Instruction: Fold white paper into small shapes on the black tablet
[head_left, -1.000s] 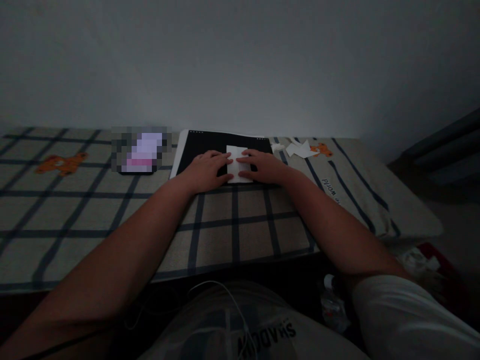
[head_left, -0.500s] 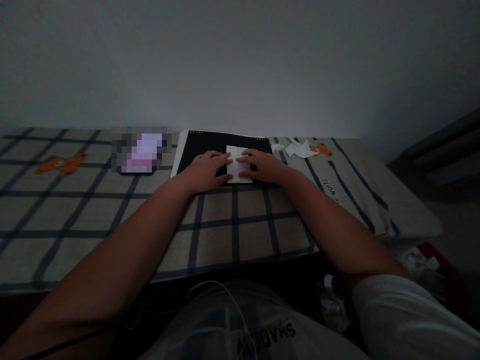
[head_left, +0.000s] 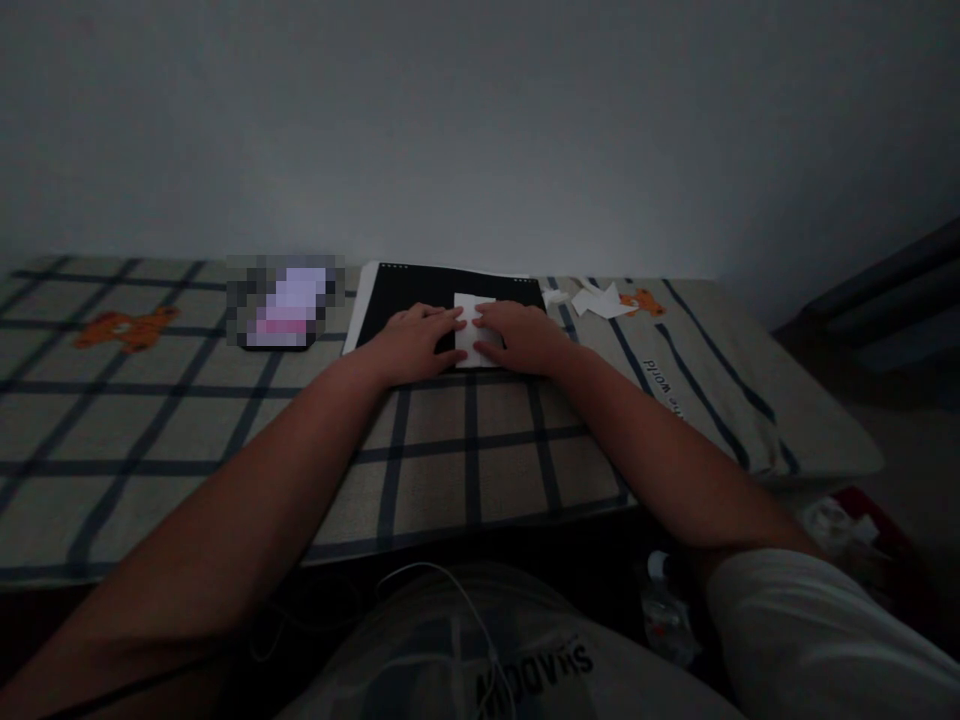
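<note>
A small white piece of paper (head_left: 471, 336) lies flat on a black sheet or board (head_left: 416, 287), which has small white marks along its far edge. My left hand (head_left: 417, 340) rests at the paper's left side, fingers spread, with the fingertips on its left edge. From the other side my right hand (head_left: 525, 335) reaches over the paper, fingers stretched out and apart, tips touching its surface. The paper's right part is covered by my right hand. White sheets show under the black one at its left edge.
A pixelated phone (head_left: 289, 310) lies to the left on the checked tablecloth (head_left: 315, 430). Folded white paper scraps (head_left: 600, 300) are to the right. A plain wall (head_left: 480, 130) rises behind the table. Below the edge, a clear plastic bottle (head_left: 667, 610) stands at the right.
My right hand has slid slightly left across the paper, covering more of its right side. My left hand stays at the left edge.
</note>
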